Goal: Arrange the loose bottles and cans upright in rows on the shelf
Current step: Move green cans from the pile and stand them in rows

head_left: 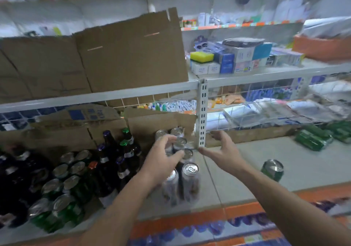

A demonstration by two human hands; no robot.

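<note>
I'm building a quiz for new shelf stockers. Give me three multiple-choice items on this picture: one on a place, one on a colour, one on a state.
1. Where is the lone green can? A) among the bottles B) right of the white post C) on the cardboard
2. The sponge has a top that is: A) yellow B) red C) black
3. The right hand is: A) gripping a bottle B) out of view C) open, empty
Answers: 1 B, it stands alone on the shelf; 2 A, its top shows yellow above the boxes; 3 C, fingers spread, holding nothing.
</note>
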